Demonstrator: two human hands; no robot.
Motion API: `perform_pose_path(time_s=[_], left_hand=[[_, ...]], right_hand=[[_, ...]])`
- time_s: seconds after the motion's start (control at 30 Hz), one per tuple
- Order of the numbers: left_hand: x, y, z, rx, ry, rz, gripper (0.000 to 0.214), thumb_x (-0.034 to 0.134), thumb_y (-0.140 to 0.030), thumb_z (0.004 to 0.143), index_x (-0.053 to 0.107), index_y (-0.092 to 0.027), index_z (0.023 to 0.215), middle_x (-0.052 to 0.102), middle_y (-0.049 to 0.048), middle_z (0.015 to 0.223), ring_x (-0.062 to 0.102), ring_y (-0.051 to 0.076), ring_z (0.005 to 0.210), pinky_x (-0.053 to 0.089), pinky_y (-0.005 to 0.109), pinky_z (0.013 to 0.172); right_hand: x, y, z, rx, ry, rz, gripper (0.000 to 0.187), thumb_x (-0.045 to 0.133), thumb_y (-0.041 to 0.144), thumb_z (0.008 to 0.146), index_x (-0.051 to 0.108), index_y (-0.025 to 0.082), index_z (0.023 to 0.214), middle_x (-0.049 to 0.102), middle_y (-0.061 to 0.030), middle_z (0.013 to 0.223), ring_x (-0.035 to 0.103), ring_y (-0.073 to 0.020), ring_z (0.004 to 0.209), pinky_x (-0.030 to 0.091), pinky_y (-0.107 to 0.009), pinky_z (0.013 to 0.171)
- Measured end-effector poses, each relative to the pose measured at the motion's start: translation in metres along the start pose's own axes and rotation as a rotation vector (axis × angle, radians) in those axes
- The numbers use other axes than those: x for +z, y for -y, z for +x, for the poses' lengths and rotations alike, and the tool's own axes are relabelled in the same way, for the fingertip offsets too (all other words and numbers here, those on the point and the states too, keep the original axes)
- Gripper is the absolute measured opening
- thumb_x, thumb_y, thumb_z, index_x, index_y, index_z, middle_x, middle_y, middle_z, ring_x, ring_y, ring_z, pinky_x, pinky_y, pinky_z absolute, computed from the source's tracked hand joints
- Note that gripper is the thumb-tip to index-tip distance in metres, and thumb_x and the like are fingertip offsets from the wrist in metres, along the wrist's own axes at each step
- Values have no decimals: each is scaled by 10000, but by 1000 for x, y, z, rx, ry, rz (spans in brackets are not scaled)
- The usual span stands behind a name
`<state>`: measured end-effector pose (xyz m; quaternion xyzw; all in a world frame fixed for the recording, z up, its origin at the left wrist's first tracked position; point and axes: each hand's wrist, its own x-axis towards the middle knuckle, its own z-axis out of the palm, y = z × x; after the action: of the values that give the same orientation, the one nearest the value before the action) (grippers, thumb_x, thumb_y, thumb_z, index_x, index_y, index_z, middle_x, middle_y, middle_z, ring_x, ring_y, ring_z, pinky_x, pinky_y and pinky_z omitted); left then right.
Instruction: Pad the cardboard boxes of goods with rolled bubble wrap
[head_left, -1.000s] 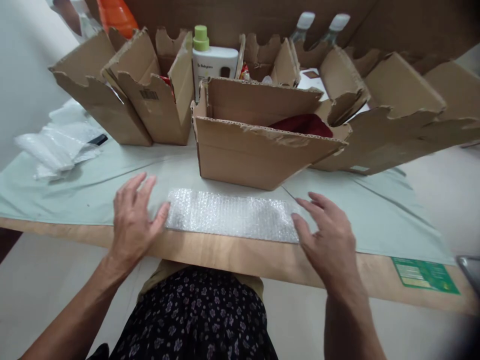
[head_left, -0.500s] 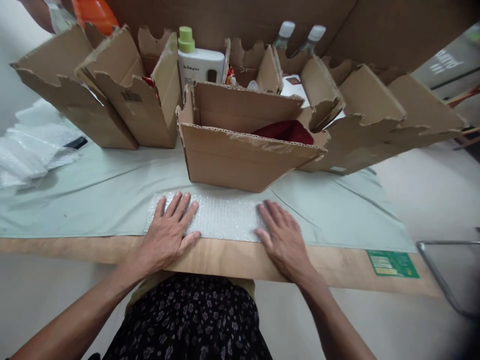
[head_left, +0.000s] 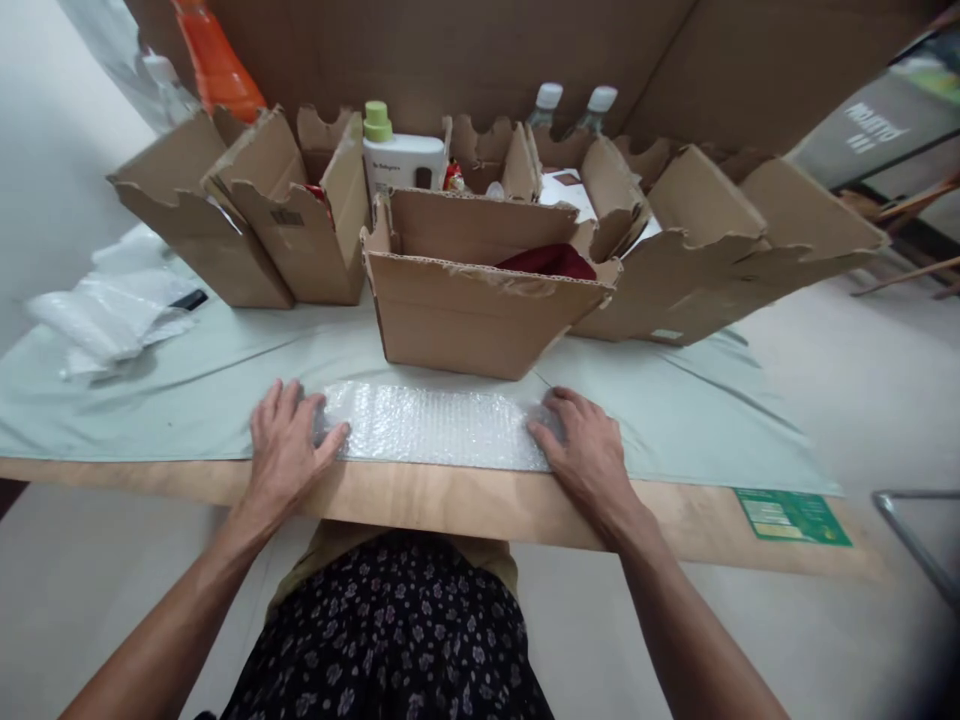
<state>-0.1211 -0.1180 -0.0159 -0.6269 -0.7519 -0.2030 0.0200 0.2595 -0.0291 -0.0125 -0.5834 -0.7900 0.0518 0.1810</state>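
Two hands are at one strip of bubble wrap [head_left: 439, 425], which lies flat along the near edge of the cloth, in front of the person. The left hand [head_left: 289, 435] is at the strip's left end and the right hand [head_left: 581, 440] at its right end, each with bent fingers and the thumb set apart, wrap showing in the gap. Whether either one grips the wrap or only rests on it, I cannot tell.

One pale green cloth [head_left: 712, 420] covers most of the counter [head_left: 450, 495], leaving a wooden strip bare along the front. One green card [head_left: 795, 516] lies at the right of that strip.

Just beyond the wrap stands one box [head_left: 450, 315] with one dark red item [head_left: 551, 262] inside. More open boxes stand behind it and to both sides, two of them at the left; those at the right overlap too much to count surely.

Five bottles show: one orange bottle [head_left: 221, 75], one clear bottle [head_left: 165, 85] beside it, one white bottle [head_left: 405, 155] with a green cap, and two white-capped bottles [head_left: 549, 97]. One heap of clear plastic [head_left: 120, 305] lies at the left, one dark object [head_left: 191, 300] against it.
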Motion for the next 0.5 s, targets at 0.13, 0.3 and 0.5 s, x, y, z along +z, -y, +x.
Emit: perform_pose_path(time_s=[0.13, 0.3, 0.5], left_hand=[[-4, -4, -1, -19, -29, -176, 241, 527, -382, 907, 673, -189, 903, 693, 203, 1349, 584, 422, 1343, 482, 589, 1084], [-46, 3, 35, -120, 19, -249, 249, 604, -368, 873, 698, -231, 1058, 773, 42, 952, 666, 199, 683, 559, 354, 737], [-24, 1, 115, 18, 135, -61, 592, 680, -217, 811, 612, -164, 1397, 753, 149, 1175, 701, 341, 1076, 549, 486, 964]], right_hand=[[-16, 14, -10, 39, -1, 191, 239, 550, 395, 943, 692, 208, 901, 779, -127, 1124, 720, -329, 1037, 554, -514, 919], [-45, 63, -63, 193, 153, 621, 517, 655, 420, 953, 588, 231, 1429, 788, -83, 1045, 754, -242, 836, 628, -369, 706], [1, 128, -109, 121, 379, 880, 698, 643, 294, 961, 426, 286, 1624, 516, -99, 1627, 531, -292, 1476, 496, -504, 1191]])
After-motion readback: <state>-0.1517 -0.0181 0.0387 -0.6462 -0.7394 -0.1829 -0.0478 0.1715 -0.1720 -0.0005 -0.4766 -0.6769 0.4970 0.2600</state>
